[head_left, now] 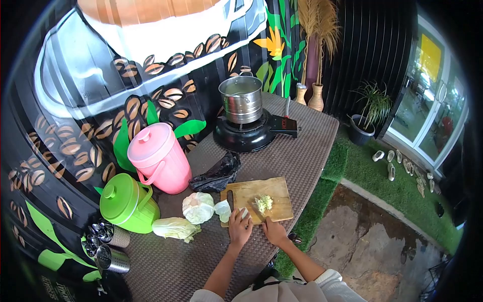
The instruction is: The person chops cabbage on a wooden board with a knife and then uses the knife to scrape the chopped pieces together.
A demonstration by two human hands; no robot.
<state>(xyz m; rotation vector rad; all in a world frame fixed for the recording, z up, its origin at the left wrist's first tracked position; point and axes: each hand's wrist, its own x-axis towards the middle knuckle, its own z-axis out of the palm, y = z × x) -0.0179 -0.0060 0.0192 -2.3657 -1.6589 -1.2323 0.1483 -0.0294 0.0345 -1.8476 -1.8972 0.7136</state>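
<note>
Listed first, a wooden cutting board (280,194), laid flat near the edge of a brown woven-pattern table (171,267), with a slot handle at its left end. Chopped pale vegetable (263,203) is heaped on the board, right of its centre. The left hand (240,230) is placed over the board's near-left part, fingers bent and held close together; whether anything is pinched beneath them cannot be told. The right hand (274,233) is set at the board's near edge, just beside the left, its fingers curled inward; what is gripped, if anything, cannot be made out. A pale green leaf piece (222,210) is found at the board's left end. To the left are recorded a round cabbage (198,208) and an elongated cabbage (176,229), laid near each other. Behind the board, a crumpled black plastic bag (219,173). Farther left, a pink lidded jug (163,161) and a green lidded jug (126,209), both upright, with metal utensil holders (119,260) near the latter. At the far end, a black stove (242,138), on which a steel pot (241,103) is stood.
</note>
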